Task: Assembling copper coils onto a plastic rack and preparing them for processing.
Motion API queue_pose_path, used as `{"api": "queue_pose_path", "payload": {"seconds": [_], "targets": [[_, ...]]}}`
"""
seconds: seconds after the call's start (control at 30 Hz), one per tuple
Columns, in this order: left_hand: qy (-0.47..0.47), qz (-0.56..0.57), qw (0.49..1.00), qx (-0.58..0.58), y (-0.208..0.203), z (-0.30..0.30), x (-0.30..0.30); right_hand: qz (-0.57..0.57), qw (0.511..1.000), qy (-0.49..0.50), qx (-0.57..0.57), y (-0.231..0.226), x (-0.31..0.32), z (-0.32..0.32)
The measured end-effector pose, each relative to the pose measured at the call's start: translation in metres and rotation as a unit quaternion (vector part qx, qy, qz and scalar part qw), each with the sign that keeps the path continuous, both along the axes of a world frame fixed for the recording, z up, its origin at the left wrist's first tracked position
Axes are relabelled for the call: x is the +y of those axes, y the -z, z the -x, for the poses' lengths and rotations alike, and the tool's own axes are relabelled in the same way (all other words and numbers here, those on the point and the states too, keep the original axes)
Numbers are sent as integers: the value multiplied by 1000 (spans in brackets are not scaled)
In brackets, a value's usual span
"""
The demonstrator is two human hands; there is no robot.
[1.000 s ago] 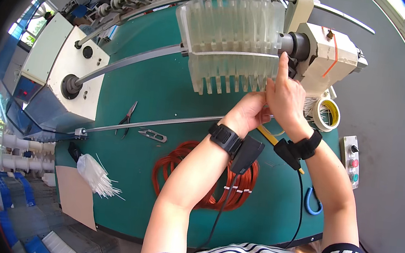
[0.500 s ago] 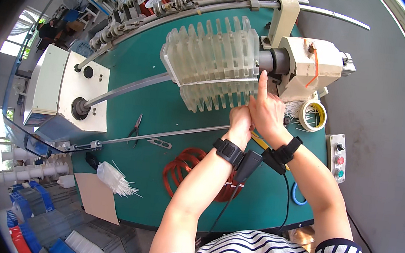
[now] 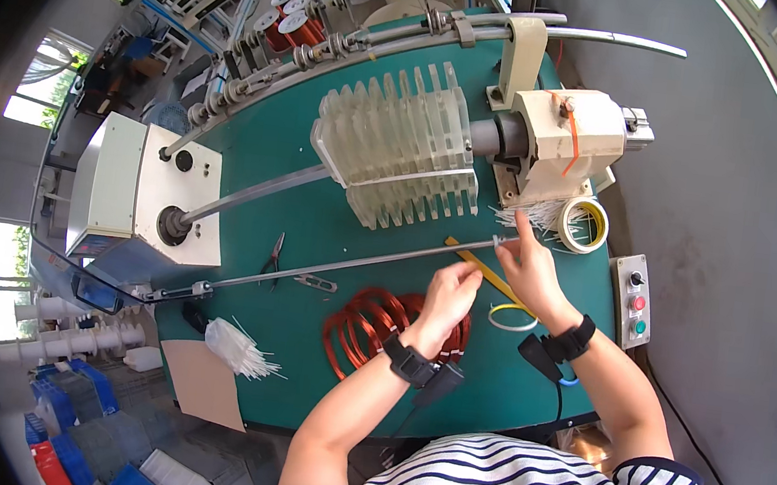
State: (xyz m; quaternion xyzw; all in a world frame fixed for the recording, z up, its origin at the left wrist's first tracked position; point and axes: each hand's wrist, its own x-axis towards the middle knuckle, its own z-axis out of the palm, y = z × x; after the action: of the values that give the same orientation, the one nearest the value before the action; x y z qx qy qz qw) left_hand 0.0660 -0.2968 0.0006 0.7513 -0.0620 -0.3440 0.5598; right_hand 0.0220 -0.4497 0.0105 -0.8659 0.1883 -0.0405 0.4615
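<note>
My right hand (image 3: 532, 276) is at the end of a thin metal rod (image 3: 357, 263), with thumb and fingers closed about it and the index finger pointing up. My left hand (image 3: 447, 299) is lower and to the left, its fingers curled together beside a yellow strip (image 3: 499, 284); anything in them is hidden. Beyond both hands, a translucent finned block (image 3: 399, 153) with a white band along it sits on a square shaft (image 3: 260, 192). Coils of red-brown wire (image 3: 359, 330) lie partly under my left wrist. A pale yellow-and-white loop (image 3: 511, 325) rests beside my right wrist.
A cream machine head (image 3: 572, 144) holds the shaft at right, a white machine box (image 3: 149, 196) at left. Around lie a tape roll (image 3: 598, 230), pliers (image 3: 273, 256), a bag of white ties (image 3: 240, 348) and cardboard (image 3: 200, 384). A button box (image 3: 632, 299) is at the right edge.
My hands have come apart and moved down from the finned block, the left toward the wire coils, the right to the rod. The yellow strip and loop show more fully. The view has shifted.
</note>
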Motion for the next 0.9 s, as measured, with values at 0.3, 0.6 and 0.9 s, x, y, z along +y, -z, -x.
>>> {"api": "queue_pose_path", "payload": {"seconds": [0.3, 0.6, 0.9], "targets": [[1, -145, 611, -779, -186, -203, -74, -195, 981, 22, -4, -42, 3, 15], [114, -309, 690, -645, -194, -197, -80, -280, 955, 48, -81, -64, -11, -12], [70, -140, 798, -582, -140, -67, -27, -512, 844, 105, -119, -121, 3, -100]]}}
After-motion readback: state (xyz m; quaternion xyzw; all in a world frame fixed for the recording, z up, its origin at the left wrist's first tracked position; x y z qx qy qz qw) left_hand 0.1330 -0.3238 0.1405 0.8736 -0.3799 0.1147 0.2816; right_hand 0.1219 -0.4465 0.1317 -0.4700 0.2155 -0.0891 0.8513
